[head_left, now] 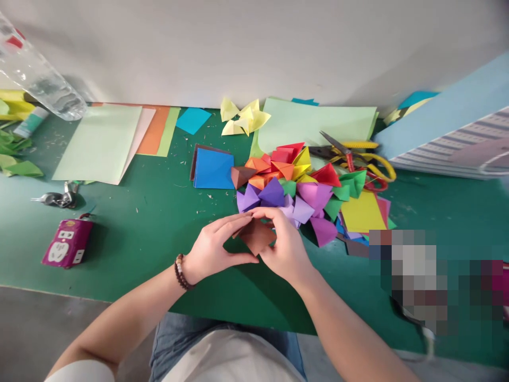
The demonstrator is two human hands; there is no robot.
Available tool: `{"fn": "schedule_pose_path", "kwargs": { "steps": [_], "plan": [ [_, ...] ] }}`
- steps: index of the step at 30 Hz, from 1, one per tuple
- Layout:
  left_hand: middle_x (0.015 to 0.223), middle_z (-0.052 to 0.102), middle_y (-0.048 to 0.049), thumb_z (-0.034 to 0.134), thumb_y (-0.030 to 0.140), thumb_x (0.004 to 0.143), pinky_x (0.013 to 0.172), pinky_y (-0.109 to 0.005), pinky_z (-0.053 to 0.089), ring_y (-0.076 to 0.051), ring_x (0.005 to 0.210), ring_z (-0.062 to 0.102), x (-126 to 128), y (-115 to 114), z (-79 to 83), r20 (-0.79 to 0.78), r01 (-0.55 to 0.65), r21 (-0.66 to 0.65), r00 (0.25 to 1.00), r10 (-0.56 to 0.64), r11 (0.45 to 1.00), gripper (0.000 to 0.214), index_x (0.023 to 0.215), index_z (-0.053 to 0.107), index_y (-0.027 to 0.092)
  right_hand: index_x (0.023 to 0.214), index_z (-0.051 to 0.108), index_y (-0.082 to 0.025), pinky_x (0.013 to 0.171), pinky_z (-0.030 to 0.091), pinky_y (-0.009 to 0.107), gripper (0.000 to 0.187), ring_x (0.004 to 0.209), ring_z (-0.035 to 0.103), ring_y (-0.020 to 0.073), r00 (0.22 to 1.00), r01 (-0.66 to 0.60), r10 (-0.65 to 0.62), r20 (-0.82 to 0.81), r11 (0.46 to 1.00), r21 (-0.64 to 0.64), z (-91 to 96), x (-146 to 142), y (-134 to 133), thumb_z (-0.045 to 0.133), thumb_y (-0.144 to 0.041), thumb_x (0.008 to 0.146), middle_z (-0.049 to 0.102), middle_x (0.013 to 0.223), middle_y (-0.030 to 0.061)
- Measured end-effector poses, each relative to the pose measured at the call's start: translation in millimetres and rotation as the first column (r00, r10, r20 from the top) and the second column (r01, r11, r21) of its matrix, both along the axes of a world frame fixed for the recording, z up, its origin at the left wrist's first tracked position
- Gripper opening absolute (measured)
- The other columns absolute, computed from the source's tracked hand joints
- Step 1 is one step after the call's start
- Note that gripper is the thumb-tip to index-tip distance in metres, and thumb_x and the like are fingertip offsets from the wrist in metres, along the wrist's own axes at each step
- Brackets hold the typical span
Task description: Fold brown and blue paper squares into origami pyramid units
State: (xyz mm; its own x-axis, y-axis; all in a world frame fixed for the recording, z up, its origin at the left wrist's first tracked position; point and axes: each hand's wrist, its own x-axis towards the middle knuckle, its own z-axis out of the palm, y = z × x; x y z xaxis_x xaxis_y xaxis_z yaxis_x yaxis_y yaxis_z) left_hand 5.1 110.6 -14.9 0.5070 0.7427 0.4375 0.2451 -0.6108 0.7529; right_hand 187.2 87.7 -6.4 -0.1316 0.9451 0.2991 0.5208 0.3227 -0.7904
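Between my two hands is a brown piece of paper (256,237), partly folded, held just above the green table near its front edge. My left hand (218,244), with a beaded bracelet at the wrist, pinches the paper's upper edge with its fingertips; its thumb reaches along below. My right hand (285,246) grips the same paper from the right, with fingers over the top edge and thumb by the lower right side. Just beyond the hands lies a heap of folded paper pieces (274,191) in purple, orange, red, yellow and green. Left of the heap is a stack of blue paper squares (214,168).
Scissors (374,164) lie right of the heap, beside yellow paper squares (361,212). Pale green sheets (99,143) and a plastic bottle (43,74) are at the left, with a purple carton (67,242) nearer. A light blue box (449,127) stands at the right.
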Motion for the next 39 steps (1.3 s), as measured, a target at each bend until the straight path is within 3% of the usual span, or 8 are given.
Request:
{"fn": "schedule_pose_path", "kwargs": {
  "steps": [5, 11, 16, 24, 29, 33, 35, 39],
  "plan": [
    [0.120, 0.065, -0.0105, 0.064, 0.019, 0.086, 0.087, -0.033, 0.058, -0.020, 0.107, 0.065, 1.4, -1.6, 1.3, -0.003, -0.055, 0.006, 0.998, 0.055, 0.998, 0.041, 0.126, 0.056, 0.022, 0.112, 0.049, -0.022, 0.081, 0.054, 0.037, 0.037, 0.099, 0.063, 0.0228, 0.997, -0.031, 0.024, -0.067, 0.993, -0.110, 1.7, -0.9, -1.5, 0.055, -0.014, 0.077, 0.062, 0.109, 0.0086],
    [0.113, 0.066, -0.0081, 0.056, 0.008, 0.086, 0.090, -0.032, 0.055, -0.017, 0.104, 0.064, -0.8, 2.0, 6.8, 0.006, -0.115, -0.039, 0.993, 0.115, 0.993, 0.039, 0.122, 0.060, 0.021, 0.121, 0.048, -0.024, 0.080, 0.055, 0.035, 0.040, 0.107, 0.061, 0.0229, 0.983, -0.121, 0.086, -0.163, 0.968, -0.219, 10.1, 2.8, -1.1, 0.058, -0.020, 0.083, 0.058, 0.121, 0.0092],
    [0.101, 0.071, -0.0071, 0.049, 0.013, 0.091, 0.080, -0.027, 0.056, -0.016, 0.093, 0.067, -1.3, 6.3, 9.8, -0.007, -0.226, -0.207, 0.973, 0.230, 0.952, 0.023, 0.101, 0.069, 0.018, 0.122, 0.052, -0.024, 0.081, 0.057, 0.036, 0.035, 0.099, 0.066, 0.0210, 0.960, -0.179, 0.103, -0.259, 0.939, -0.294, 11.0, 3.1, -1.1, 0.061, -0.032, 0.089, 0.062, 0.119, 0.0085],
    [0.089, 0.072, -0.0060, 0.058, 0.025, 0.088, 0.066, -0.023, 0.058, -0.016, 0.079, 0.069, 2.2, 6.2, 10.4, 0.016, -0.170, -0.545, 0.977, 0.213, 0.821, 0.014, 0.083, 0.067, 0.015, 0.112, 0.059, -0.023, 0.070, 0.059, 0.029, 0.025, 0.090, 0.070, 0.0194, 0.975, -0.099, 0.025, -0.222, 0.939, -0.329, 10.3, 1.0, 2.8, 0.056, -0.038, 0.092, 0.070, 0.108, 0.0064],
    [0.104, 0.074, -0.0081, 0.059, 0.024, 0.086, 0.071, -0.027, 0.059, -0.018, 0.085, 0.071, 2.1, 6.0, 6.8, 0.016, -0.195, -0.587, 0.968, 0.252, 0.785, 0.013, 0.088, 0.069, 0.015, 0.111, 0.060, -0.022, 0.075, 0.057, 0.028, 0.024, 0.092, 0.070, 0.0186, 0.988, -0.064, 0.019, -0.155, 0.955, -0.290, 8.9, 0.3, 2.8, 0.050, -0.037, 0.096, 0.071, 0.108, 0.0058],
    [0.102, 0.074, -0.0071, 0.058, 0.024, 0.087, 0.063, -0.025, 0.059, -0.016, 0.072, 0.071, 1.8, 5.9, 5.7, -0.009, -0.204, -0.606, 0.968, 0.249, 0.769, 0.017, 0.094, 0.071, 0.016, 0.111, 0.061, -0.022, 0.074, 0.055, 0.027, 0.024, 0.090, 0.070, 0.0182, 0.999, -0.023, 0.015, -0.041, 0.977, -0.214, 6.4, -1.1, 1.6, 0.046, -0.035, 0.097, 0.072, 0.104, 0.0054],
    [0.096, 0.073, -0.0063, 0.057, 0.024, 0.087, 0.057, -0.023, 0.057, -0.013, 0.063, 0.068, 1.2, 5.9, 6.7, -0.039, -0.217, -0.582, 0.970, 0.239, 0.784, 0.017, 0.095, 0.071, 0.016, 0.110, 0.061, -0.021, 0.072, 0.054, 0.026, 0.024, 0.088, 0.070, 0.0177, 1.000, -0.007, 0.006, -0.002, 0.983, -0.184, 5.8, -1.7, 1.6, 0.045, -0.034, 0.098, 0.072, 0.102, 0.0047],
    [0.073, 0.065, -0.0025, 0.054, 0.023, 0.089, 0.055, -0.020, 0.052, -0.011, 0.062, 0.062, 0.6, 5.7, 12.0, -0.115, -0.237, -0.410, 0.971, 0.208, 0.881, 0.017, 0.085, 0.070, 0.016, 0.107, 0.063, -0.021, 0.071, 0.054, 0.026, 0.023, 0.083, 0.070, 0.0172, 0.998, 0.053, -0.047, 0.043, 0.986, -0.155, 6.2, -1.7, 3.0, 0.045, -0.030, 0.097, 0.073, 0.096, 0.0035]
  ]
}}
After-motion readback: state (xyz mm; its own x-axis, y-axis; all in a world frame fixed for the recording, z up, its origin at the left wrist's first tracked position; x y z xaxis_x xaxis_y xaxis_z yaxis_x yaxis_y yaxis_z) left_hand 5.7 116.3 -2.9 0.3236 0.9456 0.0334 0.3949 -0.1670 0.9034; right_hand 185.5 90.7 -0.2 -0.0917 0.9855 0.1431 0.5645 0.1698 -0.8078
